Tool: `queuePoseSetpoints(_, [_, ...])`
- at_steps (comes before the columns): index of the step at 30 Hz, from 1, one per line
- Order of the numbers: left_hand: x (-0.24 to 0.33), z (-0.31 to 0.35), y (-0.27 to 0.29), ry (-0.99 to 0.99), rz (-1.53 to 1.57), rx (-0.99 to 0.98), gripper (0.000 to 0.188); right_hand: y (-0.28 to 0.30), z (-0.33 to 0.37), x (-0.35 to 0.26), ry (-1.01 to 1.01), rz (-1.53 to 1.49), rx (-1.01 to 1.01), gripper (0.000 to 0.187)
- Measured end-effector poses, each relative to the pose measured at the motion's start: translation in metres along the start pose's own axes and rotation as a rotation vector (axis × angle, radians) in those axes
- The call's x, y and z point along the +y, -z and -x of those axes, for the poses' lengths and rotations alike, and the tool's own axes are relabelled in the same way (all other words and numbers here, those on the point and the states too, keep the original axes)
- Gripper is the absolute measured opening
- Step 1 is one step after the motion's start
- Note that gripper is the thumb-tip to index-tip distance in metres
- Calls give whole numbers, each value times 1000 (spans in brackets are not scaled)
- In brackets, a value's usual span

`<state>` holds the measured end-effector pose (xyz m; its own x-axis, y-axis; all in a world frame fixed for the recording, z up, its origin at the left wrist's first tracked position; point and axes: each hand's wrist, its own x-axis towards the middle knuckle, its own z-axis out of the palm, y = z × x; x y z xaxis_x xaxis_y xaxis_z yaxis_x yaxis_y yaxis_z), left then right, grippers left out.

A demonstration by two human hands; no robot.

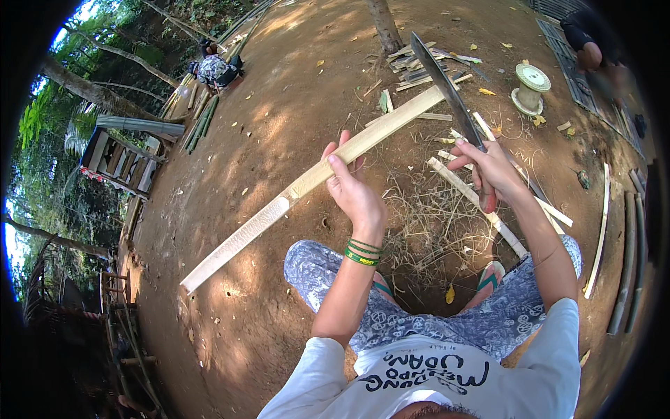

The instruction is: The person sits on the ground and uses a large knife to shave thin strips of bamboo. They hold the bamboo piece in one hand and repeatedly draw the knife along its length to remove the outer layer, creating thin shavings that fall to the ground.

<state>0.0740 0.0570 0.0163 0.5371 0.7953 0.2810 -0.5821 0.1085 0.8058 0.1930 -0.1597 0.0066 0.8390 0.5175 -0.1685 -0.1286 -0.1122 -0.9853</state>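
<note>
Left hand (356, 190) clamps a pale slat (391, 126) near its middle, holding it aslant above the dirt ground (244, 153), while the right hand (497, 170) grips a machete (462, 112), its blade crossing in front of the slat's far end; whether they touch cannot be told. Below lie strips (507, 235) and dry straw (429, 227). Beyond stand a spool (534, 78) and a tree (384, 26), with a person (218, 71) crouching at far left.

The right hand (494, 170) partly hides the knife handle (488, 203) (the rightmost person (593, 52) is partly blurred).
</note>
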Motion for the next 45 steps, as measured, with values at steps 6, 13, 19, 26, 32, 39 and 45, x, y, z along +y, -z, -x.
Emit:
queuePoseSetpoints(6, [-31, 77, -8, 296, 99, -6, 48, -18, -16, 20, -13, -463, 93, 46])
queuePoseSetpoints(13, [7, 112, 2, 814, -136, -466, 55, -4, -33, 34, 37, -540, 282, 21])
queuePoseSetpoints(19, [49, 84, 46, 44, -968, -755, 39, 7, -27, 30, 28, -384, 323, 20])
queuePoseSetpoints(26, [23, 70, 73, 884, -602, -762, 26, 1, -29, 24, 85, -252, 298, 27])
queuePoseSetpoints(32, [20, 59, 57, 962, -321, -622, 26, -5, -6, 23, 326, 575, 349, 30])
queuePoseSetpoints(39, [19, 52, 34, 849, -336, -478, 27, -56, 39, 39, 606, 882, 56, 11])
queuePoseSetpoints(45, [23, 57, 39, 733, -425, -566, 32, -54, 31, 46, 629, 963, 18, 15])
